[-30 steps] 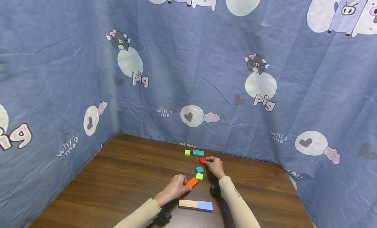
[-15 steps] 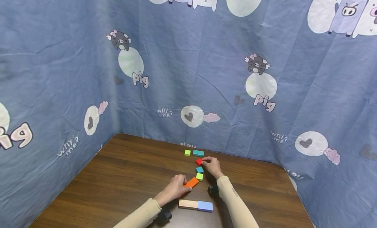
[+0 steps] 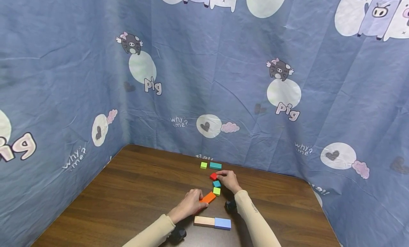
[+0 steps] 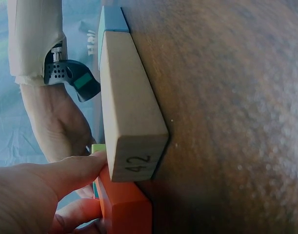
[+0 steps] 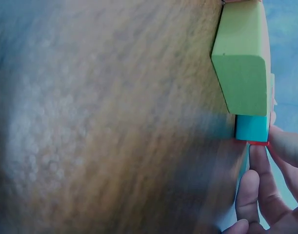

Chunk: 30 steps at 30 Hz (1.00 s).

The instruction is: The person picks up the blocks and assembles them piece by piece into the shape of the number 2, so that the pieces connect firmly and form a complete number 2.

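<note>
My left hand point(image 3: 189, 201) holds an orange block point(image 3: 209, 197) on the table, thumb on the near side and fingers on the far side. In the left wrist view the thumb overlaps the end of a bare wooden block point(image 4: 131, 107) marked 42. Farther back, my right hand point(image 3: 229, 179) pinches a small red block point(image 3: 213, 176) between thumb and fingertips. Just in front of that red block lies a small teal block point(image 3: 216, 184), then a lime green block point(image 3: 216, 191) close to the orange one. From the right wrist, only a thin red edge shows past the teal block point(image 5: 251, 127).
A light blue block point(image 3: 222, 224) lies end to end with the wooden block in front of the hands. Near the back edge are another lime block point(image 3: 203, 165) and a longer teal block point(image 3: 215, 165). A blue patterned curtain point(image 3: 191, 80) hangs behind the brown table point(image 3: 134, 190).
My right hand has slid the red block leftward and slightly nearer, to just behind the small teal block. The left hand stays in place on the orange block.
</note>
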Tool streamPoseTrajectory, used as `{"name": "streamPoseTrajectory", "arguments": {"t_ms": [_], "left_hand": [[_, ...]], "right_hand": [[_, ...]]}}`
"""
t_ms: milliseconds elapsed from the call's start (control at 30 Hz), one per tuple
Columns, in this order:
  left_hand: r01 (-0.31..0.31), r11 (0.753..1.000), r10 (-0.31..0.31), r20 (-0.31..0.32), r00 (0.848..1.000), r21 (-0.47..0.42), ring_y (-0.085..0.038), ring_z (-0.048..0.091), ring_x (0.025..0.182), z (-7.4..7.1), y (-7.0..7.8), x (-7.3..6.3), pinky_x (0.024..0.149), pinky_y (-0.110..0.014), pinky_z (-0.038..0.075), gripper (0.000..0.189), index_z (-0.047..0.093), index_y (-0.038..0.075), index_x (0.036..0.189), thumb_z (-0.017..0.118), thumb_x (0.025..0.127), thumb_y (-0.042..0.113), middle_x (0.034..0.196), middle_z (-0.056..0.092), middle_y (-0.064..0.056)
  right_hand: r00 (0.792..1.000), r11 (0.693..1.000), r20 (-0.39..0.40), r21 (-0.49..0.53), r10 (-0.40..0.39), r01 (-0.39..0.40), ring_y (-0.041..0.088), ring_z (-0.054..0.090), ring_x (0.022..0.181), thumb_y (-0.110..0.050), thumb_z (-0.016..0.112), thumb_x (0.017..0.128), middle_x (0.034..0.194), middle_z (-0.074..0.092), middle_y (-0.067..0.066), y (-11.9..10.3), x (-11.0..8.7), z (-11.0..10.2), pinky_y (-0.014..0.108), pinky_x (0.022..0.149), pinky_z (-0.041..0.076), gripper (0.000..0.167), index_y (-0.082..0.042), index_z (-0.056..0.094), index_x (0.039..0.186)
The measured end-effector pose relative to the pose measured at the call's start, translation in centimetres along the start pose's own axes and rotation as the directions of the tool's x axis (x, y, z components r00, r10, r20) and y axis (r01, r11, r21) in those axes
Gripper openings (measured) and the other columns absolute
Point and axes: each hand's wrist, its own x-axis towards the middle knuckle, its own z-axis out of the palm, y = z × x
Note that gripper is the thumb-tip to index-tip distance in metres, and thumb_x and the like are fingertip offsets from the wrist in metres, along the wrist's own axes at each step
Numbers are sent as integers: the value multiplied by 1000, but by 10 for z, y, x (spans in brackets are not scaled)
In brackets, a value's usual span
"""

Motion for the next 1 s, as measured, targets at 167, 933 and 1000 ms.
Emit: {"name": "streamPoseTrajectory", "arguments": {"t_ms": [167,933,1000], "left_hand": [[3,1000,-3,0,1000,3,-11,44,59,0,0,1,55,-25,37,29,60,4,75,83,74,22,70,54,-2],[0,1000,0,-8,1000,12,-10,44,59,1,-1,3,55,-24,37,29,60,3,76,82,74,22,70,55,-2],[-4,1000,5,-10,1000,15,-10,43,59,0,0,2,54,-23,36,29,60,3,76,83,73,22,70,55,-3]], "right_hand": [[1000,1000,18,11,-11,10,14,51,76,-11,68,88,93,70,5,0,0,-1,25,65,41,13,-10,75,99],[997,998,38,2,-70,70,17,57,88,-13,67,90,104,72,8,1,-5,-2,29,74,45,14,-10,74,101],[997,998,40,36,-59,57,17,57,87,-14,66,90,106,71,9,2,-6,-2,29,73,45,16,-9,73,103]]}}
